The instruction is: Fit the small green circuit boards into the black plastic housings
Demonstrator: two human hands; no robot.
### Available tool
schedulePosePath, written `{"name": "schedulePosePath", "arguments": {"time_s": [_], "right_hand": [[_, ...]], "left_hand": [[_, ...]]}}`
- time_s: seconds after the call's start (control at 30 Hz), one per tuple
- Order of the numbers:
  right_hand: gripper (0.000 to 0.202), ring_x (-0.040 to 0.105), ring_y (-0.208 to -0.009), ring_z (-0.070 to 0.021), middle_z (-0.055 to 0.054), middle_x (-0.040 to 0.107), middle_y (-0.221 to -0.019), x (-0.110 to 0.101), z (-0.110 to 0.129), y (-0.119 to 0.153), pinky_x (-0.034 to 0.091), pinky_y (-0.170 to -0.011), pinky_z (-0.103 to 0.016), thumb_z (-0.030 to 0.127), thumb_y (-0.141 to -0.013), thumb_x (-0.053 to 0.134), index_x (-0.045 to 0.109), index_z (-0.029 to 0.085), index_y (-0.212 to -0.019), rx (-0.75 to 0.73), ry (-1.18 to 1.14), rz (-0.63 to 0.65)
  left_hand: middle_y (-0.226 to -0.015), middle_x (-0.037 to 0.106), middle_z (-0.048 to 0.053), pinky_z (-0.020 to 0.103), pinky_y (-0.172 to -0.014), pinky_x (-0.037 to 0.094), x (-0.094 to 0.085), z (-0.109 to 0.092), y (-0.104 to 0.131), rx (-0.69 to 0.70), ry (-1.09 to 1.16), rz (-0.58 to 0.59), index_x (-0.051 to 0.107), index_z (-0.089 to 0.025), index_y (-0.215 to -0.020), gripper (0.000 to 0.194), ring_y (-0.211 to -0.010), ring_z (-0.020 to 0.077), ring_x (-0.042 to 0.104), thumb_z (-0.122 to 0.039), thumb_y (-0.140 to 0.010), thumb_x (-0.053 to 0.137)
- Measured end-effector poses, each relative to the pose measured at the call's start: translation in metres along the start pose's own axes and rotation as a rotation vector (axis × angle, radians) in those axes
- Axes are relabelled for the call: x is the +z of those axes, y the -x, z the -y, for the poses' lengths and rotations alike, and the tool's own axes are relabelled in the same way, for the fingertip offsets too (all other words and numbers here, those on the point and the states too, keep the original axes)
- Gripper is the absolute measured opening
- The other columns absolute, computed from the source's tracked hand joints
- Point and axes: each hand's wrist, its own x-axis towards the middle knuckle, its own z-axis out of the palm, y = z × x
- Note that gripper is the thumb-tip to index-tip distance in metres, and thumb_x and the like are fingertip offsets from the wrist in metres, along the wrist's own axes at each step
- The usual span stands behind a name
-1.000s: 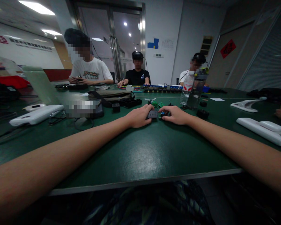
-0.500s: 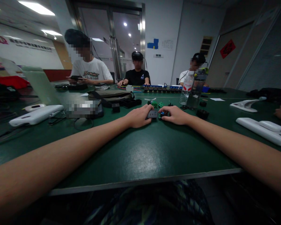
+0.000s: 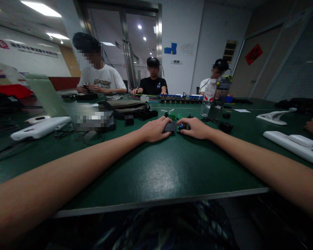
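My left hand (image 3: 155,129) rests at the middle of the table, fingers closed round a small dark grey block (image 3: 169,127). Just to its right, my right hand (image 3: 198,128) is curled, with thumb and fingers around a small dark part with green bits (image 3: 182,127). The two held pieces are close together; whether they touch, I cannot tell. Behind the hands lie small green circuit boards (image 3: 173,116). A small black cube (image 3: 129,119) sits to the left of my left hand.
A clear water bottle (image 3: 208,100) and a tall dark bottle (image 3: 219,104) stand beyond my right hand. White devices (image 3: 292,146) lie right, a white power bank (image 3: 40,127) left. A grey bag (image 3: 125,106) lies at the back. Several people sit around the green table (image 3: 156,173).
The grey block in my left hand has turned slightly; its lighter marked face now looks darker. My right hand has barely moved. At the far left, a person's hands have shifted around a dark object.
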Motion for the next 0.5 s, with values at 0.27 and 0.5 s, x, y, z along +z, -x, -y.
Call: {"name": "schedulePosePath", "arguments": {"time_s": [0.27, 0.5], "right_hand": [[0.032, 0.067, -0.09, -0.019, -0.007, 0.072, -0.103, 0.0012, -0.0018, -0.0007, 0.049, -0.085, -0.032, 0.019, -0.081, 0.068, 0.066, 0.016, -0.113, -0.024, 0.002, -0.011], [0.025, 0.064, -0.085, -0.0167, -0.004, 0.071, -0.097, -0.0003, 0.0009, -0.0005, 0.046, -0.08, -0.029, 0.019, -0.079, 0.068, 0.066, 0.018, -0.103, -0.038, -0.008, -0.032]], "left_hand": [[-0.128, 0.055, 0.011, 0.04, -0.09, 0.051, -0.0016, -0.0007, -0.0003, -0.007, -0.001, 0.026, 0.043, -0.022, -0.133, 0.054, -0.107, 0.0284, 0.065, -0.054, -0.09, 0.049], [-0.125, 0.056, 0.011, 0.04, -0.088, 0.051, -0.0013, -0.001, -0.0003, -0.008, -0.001, 0.017, 0.044, -0.022, -0.129, 0.05, -0.104, 0.0287, 0.065, -0.052, -0.089, 0.048]]}}
